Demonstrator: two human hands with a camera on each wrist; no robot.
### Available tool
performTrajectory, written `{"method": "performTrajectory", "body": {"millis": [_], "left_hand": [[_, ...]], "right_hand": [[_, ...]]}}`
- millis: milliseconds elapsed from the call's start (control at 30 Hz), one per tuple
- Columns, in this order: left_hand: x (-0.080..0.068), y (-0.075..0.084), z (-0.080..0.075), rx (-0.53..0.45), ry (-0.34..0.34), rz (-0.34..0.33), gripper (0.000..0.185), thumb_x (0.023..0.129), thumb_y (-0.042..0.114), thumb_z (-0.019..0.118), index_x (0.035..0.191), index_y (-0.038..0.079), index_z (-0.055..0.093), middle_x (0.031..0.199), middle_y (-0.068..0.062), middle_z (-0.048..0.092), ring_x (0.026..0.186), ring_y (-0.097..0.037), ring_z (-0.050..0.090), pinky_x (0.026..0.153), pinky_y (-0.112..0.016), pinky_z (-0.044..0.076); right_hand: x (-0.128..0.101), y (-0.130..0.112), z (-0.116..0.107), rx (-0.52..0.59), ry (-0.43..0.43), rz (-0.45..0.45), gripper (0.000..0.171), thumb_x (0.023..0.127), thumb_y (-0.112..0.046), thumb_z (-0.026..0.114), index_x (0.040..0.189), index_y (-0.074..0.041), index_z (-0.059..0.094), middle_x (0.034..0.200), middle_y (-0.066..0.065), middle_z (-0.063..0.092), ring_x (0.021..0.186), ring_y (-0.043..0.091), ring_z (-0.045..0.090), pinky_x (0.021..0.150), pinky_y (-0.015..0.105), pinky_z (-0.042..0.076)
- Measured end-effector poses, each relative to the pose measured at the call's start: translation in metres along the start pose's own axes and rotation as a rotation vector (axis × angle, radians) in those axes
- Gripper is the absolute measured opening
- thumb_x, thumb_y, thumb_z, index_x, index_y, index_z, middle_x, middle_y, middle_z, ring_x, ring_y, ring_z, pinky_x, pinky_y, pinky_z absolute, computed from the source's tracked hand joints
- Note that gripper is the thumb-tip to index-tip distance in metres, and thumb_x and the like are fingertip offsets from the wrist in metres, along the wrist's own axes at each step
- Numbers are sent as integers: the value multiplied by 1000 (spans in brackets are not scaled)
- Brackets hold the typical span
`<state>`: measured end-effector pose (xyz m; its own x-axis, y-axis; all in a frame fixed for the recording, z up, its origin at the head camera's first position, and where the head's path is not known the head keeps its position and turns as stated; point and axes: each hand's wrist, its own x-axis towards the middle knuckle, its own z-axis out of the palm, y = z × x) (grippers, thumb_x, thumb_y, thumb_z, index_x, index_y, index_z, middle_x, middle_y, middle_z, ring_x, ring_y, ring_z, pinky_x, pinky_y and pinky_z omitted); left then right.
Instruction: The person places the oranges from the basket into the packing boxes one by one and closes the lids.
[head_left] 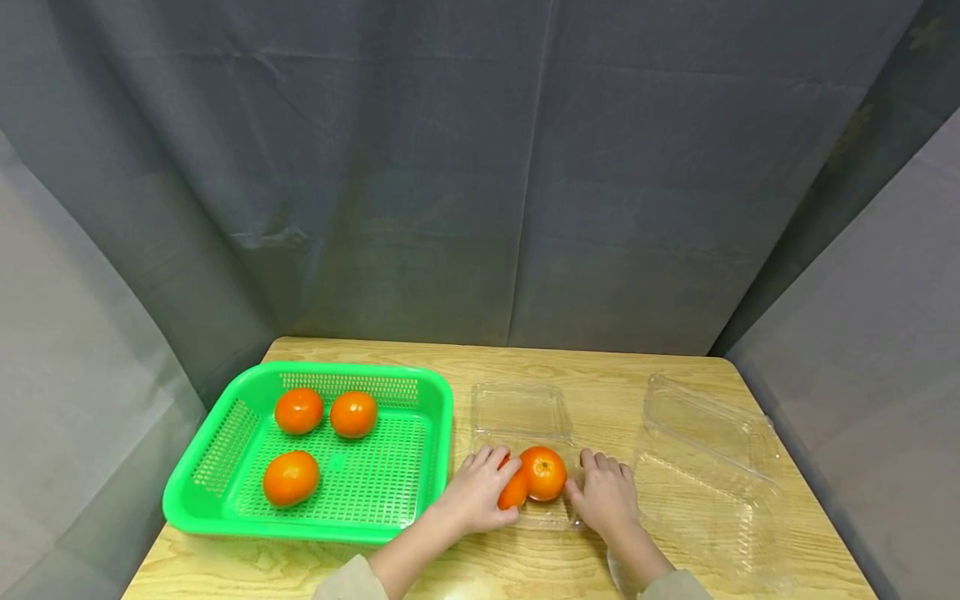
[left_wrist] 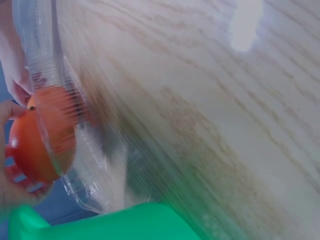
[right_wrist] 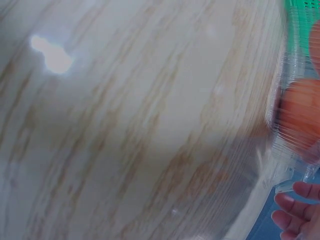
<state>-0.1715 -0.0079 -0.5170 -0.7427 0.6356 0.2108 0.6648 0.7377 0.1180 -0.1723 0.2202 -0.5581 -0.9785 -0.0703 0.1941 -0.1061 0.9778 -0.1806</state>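
Note:
My left hand (head_left: 476, 493) grips an orange (head_left: 513, 490) at the left side of a clear plastic clamshell box (head_left: 521, 412). In the left wrist view, its fingers curl round that orange (left_wrist: 36, 147) within the box's ribbed wall. A second orange (head_left: 544, 473) sits in the box just to the right, its stem end up. Beside the box's right edge is my right hand (head_left: 606, 496), fingers relaxed and its thumb close to the second orange. The right wrist view shows those fingers (right_wrist: 295, 207) spread next to the clear wall, holding nothing.
A green plastic basket (head_left: 442, 450) with three oranges stands on the left of the wooden table (head_left: 600, 367), close to my left forearm. On the right lie more clear plastic boxes (head_left: 705, 467). Grey curtains (head_left: 420, 183) enclose the back and sides.

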Motion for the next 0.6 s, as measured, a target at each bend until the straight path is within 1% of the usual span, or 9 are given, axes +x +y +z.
{"method": "performTrajectory", "body": {"millis": [133, 333, 600], "left_hand": [[0, 0, 4, 7, -14, -10, 61, 72, 43, 65, 124, 14, 51, 121, -8, 48, 107, -23, 46, 89, -41, 44], [1, 0, 7, -11, -43, -25, 60, 74, 42, 64, 125, 14, 51, 123, -8, 48, 109, -23, 45, 91, -43, 42], [0, 0, 13, -16, -58, -24, 60, 74, 43, 65, 125, 15, 51, 121, -6, 49, 109, -22, 46, 90, -39, 42]], "right_hand": [[-1, 0, 0, 0, 4, -3, 38, 80, -32, 58, 106, -4, 55, 95, 12, 59, 92, 32, 54, 86, 50, 37], [-1, 0, 0, 1, 4, -1, 36, 80, -33, 57, 104, -5, 55, 93, 11, 59, 90, 32, 54, 86, 51, 37], [-1, 1, 0, 5, 7, 2, 36, 80, -32, 57, 103, -6, 55, 94, 11, 59, 91, 33, 54, 85, 51, 37]]}}
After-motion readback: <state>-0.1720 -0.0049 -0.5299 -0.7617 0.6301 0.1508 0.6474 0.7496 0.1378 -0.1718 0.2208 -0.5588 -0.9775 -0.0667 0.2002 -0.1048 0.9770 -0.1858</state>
